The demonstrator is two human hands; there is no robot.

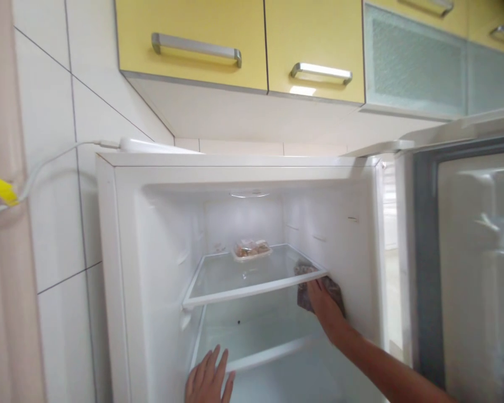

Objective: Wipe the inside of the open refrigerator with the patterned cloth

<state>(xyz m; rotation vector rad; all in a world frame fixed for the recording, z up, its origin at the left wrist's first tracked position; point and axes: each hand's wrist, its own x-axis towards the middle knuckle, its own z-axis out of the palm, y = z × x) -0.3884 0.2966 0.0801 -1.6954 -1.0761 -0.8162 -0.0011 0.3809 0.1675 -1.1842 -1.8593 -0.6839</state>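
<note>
My right hand presses a dark grey-brown cloth against the inner right wall of a refrigerator, by the front right corner of the upper glass shelf. Part of the cloth shows through the glass. Below, at the left, my left hand is open with its fingers spread, near the front edge of the lower shelf; whether it touches the shelf I cannot tell. A clear tray of food sits at the back of the upper shelf.
The refrigerator door stands open on the right. Yellow cupboards with metal handles hang above. A white cable runs along the left to a white object on top of the refrigerator. A small dark speck lies on the lower shelf.
</note>
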